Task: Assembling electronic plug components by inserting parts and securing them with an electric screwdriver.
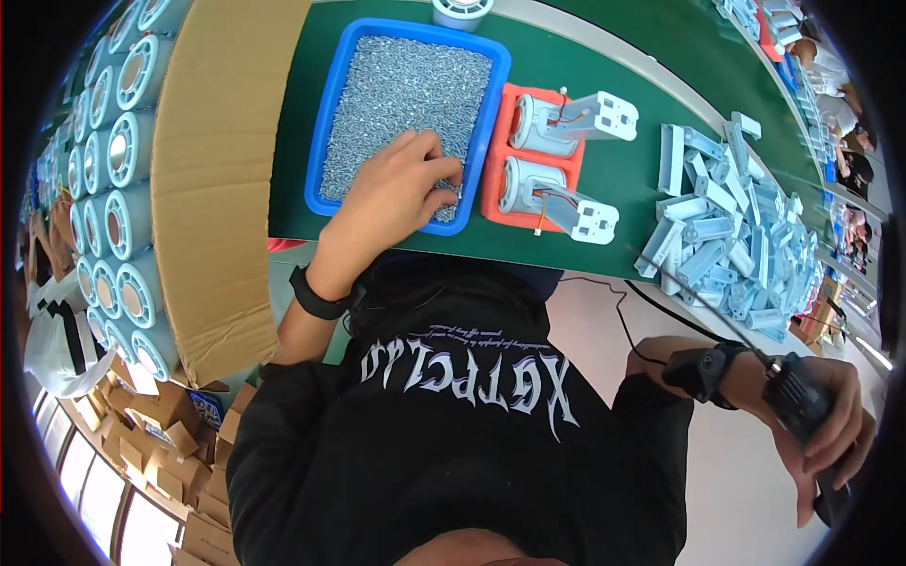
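Note:
My left hand (398,185) reaches into a blue tray (501,90) filled with small silver screws (415,80). Its thumb and fingers are bent and pinched together on screws near the tray's right side; how many they grip is hidden. Out to the right, my right hand (835,424) is wrapped around a black electric screwdriver (797,396), whose long thin bit slants up and left. Beside the tray lies a red holder (494,184) with two light-blue cylindrical motor housings, the upper housing (550,127) and the lower housing (533,184). Each has a bracket arm and thin wires.
Light-blue plastic brackets (717,222) are heaped on the green table (415,241) at right. A cardboard sheet (217,189) stands left of the tray, before stacked round housings (132,151). Another housing (462,11) sits behind the tray. A dark cable (679,316) hangs off the table edge.

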`<action>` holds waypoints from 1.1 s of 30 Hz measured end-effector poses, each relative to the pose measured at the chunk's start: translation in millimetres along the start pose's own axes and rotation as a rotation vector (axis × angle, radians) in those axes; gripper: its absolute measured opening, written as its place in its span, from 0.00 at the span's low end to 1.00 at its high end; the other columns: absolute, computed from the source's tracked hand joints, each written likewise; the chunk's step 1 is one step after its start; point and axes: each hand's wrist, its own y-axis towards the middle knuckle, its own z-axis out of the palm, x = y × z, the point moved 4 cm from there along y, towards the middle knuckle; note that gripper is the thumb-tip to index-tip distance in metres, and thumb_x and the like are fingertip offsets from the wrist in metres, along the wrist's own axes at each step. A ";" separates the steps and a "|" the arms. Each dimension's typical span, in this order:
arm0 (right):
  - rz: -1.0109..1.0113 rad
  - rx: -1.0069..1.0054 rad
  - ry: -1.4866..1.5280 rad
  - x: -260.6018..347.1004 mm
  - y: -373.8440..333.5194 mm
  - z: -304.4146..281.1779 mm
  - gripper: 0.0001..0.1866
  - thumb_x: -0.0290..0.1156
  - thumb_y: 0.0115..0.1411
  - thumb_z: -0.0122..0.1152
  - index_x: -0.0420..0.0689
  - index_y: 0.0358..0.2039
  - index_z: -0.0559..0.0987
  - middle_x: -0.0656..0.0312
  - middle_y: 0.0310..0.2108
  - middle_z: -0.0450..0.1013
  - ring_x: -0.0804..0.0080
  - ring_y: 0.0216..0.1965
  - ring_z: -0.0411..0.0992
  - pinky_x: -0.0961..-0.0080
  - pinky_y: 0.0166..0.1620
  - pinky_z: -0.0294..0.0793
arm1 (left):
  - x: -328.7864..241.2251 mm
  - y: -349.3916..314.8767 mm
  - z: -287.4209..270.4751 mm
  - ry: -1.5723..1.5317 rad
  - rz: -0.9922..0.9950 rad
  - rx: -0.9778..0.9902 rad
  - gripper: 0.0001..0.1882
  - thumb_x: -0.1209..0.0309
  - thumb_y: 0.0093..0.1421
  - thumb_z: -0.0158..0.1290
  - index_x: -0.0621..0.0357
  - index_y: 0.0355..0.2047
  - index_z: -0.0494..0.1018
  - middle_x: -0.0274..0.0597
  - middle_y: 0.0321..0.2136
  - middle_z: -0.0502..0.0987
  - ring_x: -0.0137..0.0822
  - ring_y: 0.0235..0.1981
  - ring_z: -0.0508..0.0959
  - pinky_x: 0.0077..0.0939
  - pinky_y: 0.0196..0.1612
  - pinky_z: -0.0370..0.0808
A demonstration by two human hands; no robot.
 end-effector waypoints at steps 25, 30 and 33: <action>0.144 0.186 -0.030 -31.9 16.9 10.1 0.23 0.55 0.41 0.68 0.48 0.16 0.73 0.68 0.19 0.74 0.76 0.16 0.75 0.84 0.25 0.80 | -7.0 2.1 -14.9 -0.288 -0.109 -0.320 0.07 0.81 0.49 0.55 0.61 0.29 0.78 0.44 0.29 0.80 0.41 0.30 0.81 0.25 0.32 0.77; 0.123 0.188 -0.080 -40.8 12.5 9.3 0.15 0.38 0.46 0.71 0.44 0.19 0.73 0.63 0.20 0.74 0.70 0.17 0.75 0.79 0.24 0.81 | -25.9 16.5 -7.5 -0.465 0.020 -0.321 0.07 0.81 0.48 0.56 0.61 0.29 0.78 0.42 0.29 0.80 0.38 0.30 0.81 0.23 0.32 0.77; 0.164 0.168 -0.099 -46.6 10.2 3.6 0.18 0.47 0.44 0.69 0.46 0.21 0.75 0.65 0.20 0.74 0.73 0.17 0.75 0.81 0.25 0.81 | -34.4 20.3 -1.7 -0.530 0.103 -0.306 0.07 0.81 0.47 0.57 0.61 0.29 0.78 0.42 0.28 0.80 0.37 0.28 0.81 0.22 0.31 0.77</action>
